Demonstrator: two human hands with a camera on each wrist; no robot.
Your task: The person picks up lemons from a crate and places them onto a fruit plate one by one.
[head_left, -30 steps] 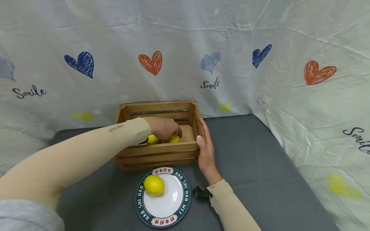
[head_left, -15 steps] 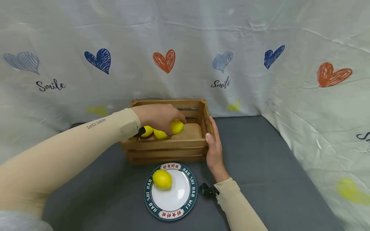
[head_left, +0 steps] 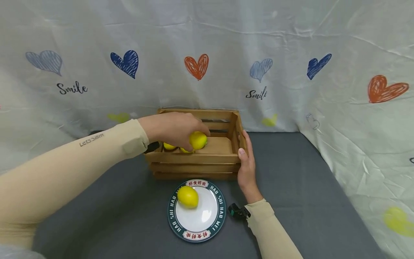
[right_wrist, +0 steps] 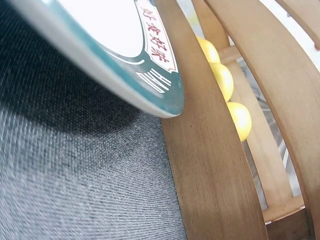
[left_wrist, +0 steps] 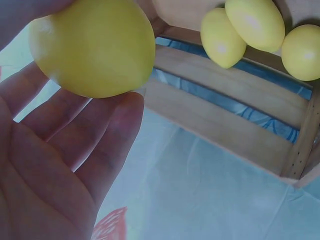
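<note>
My left hand (head_left: 176,126) holds a lemon (head_left: 198,140) by its fingertips above the wooden crate (head_left: 194,168). Up close in the left wrist view, the thumb and fingers (left_wrist: 117,130) pinch this lemon (left_wrist: 95,50) from opposite sides. Several more lemons, among them one (left_wrist: 255,24) and another (left_wrist: 302,52), lie grouped inside the crate. My right hand (head_left: 247,172) holds the crate's right end, thumb at the front corner and fingers along the outer side. A single lemon (head_left: 187,196) sits on the upper left part of a round plate (head_left: 219,216) in front of the crate.
The dark grey tabletop (head_left: 291,187) carries both crate and plate. Behind it hangs a pale curtain (head_left: 226,36) printed with hearts. The plate's rim (right_wrist: 167,102) stands close to the crate's front slat (right_wrist: 205,150). A black wristband (head_left: 239,211) is on my right wrist.
My left hand has lifted a lemon from among the others in the crate. The right hand keeps its hold. The head view has turned left, so everything appears farther right.
</note>
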